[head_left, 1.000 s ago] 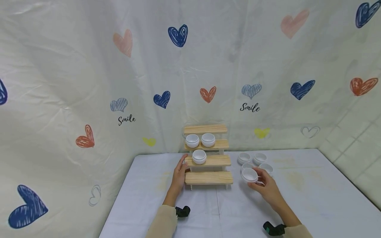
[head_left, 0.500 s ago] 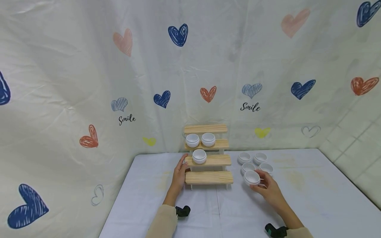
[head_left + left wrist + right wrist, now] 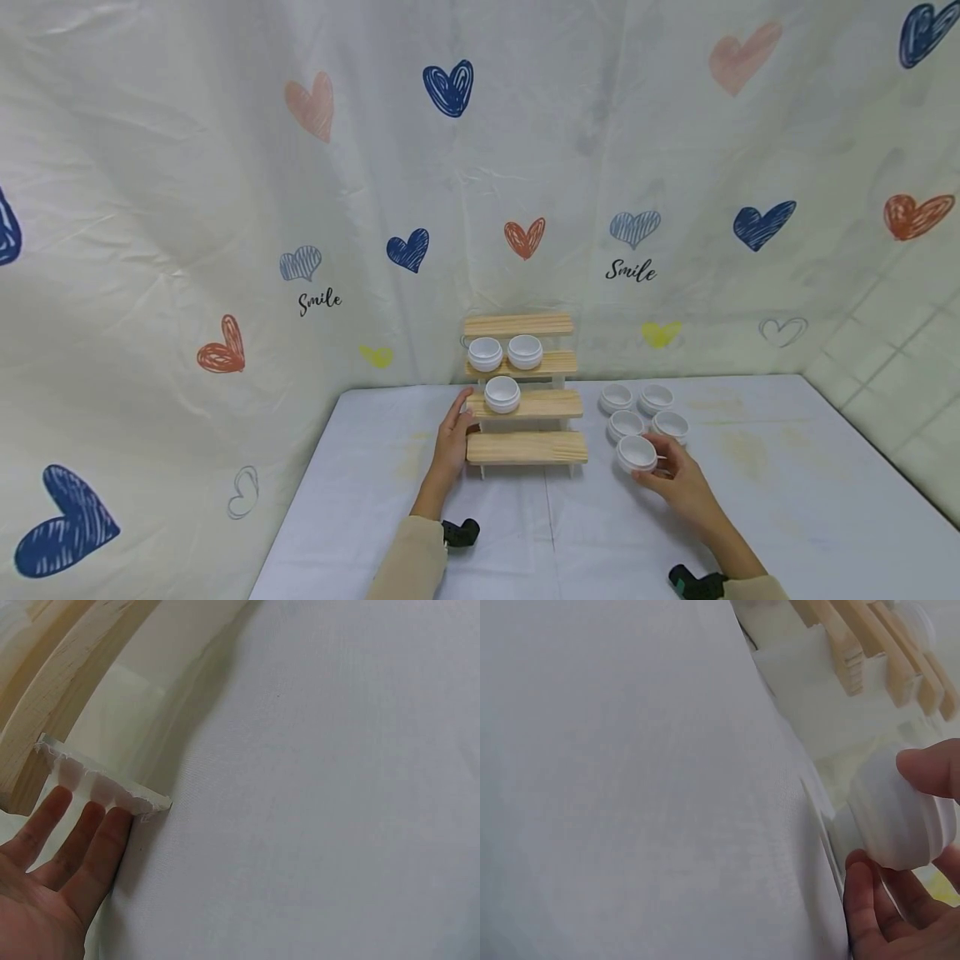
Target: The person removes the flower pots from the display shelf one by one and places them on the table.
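A stepped wooden rack (image 3: 523, 398) stands at the back of the table. Two white jars (image 3: 504, 352) sit on its second step and one white jar (image 3: 502, 394) on the third. My left hand (image 3: 453, 435) lies open against the rack's left end, fingers straight by its white foot (image 3: 105, 784). My right hand (image 3: 670, 477) holds a white jar (image 3: 636, 452) just right of the rack's lowest step; in the right wrist view the thumb and fingers pinch that jar (image 3: 896, 816). Several more white jars (image 3: 643, 408) stand on the table behind it.
A white cloth covers the table (image 3: 787, 492). A heart-printed curtain (image 3: 375, 183) hangs close behind the rack and along the left side. A tiled wall (image 3: 900, 367) is at the right.
My right hand has carried the jar slightly right and down, nearer the table. The left hand has stayed at the rack's left end.
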Demonstrator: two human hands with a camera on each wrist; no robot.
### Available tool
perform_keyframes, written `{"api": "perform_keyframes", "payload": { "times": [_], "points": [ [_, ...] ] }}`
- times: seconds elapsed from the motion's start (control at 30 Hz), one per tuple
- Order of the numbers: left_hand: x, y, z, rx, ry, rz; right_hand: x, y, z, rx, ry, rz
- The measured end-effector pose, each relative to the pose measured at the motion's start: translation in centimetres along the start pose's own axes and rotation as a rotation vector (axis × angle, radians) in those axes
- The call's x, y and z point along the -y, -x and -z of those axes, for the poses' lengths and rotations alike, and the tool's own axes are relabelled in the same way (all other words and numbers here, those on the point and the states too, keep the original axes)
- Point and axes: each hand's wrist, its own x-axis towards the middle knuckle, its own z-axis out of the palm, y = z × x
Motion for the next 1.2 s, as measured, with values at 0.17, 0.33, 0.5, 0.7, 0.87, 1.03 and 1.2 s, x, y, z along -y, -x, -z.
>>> {"api": "perform_keyframes", "payload": {
  "times": [0.17,0.33,0.5,0.7,0.87,1.03,1.2],
  "points": [
    [0.0,0.0,0.0,0.012,0.012,-0.003,-0.5,-0.2,0.0,0.006,0.014,-0.015],
    [-0.1,0.0,0.0,0.019,0.011,-0.003,-0.6,-0.2,0.1,0.006,0.026,-0.021],
    [-0.1,0.0,0.0,0.017,0.001,-0.004,-0.6,-0.2,0.4,0.011,0.065,-0.023],
    [0.1,-0.1,0.0,0.011,0.000,-0.002,-0.8,-0.5,0.7,0.012,0.081,0.007],
    [0.1,-0.1,0.0,0.012,0.002,0.000,-1.0,-0.6,0.9,0.014,0.078,0.033],
    [0.0,0.0,0.0,0.010,0.000,-0.002,-1.1,-0.6,1.0,0.027,0.078,0.038],
    [0.1,0.0,0.0,0.008,0.004,-0.003,-1.2,-0.5,1.0,0.034,0.069,0.059]
  ]
}}
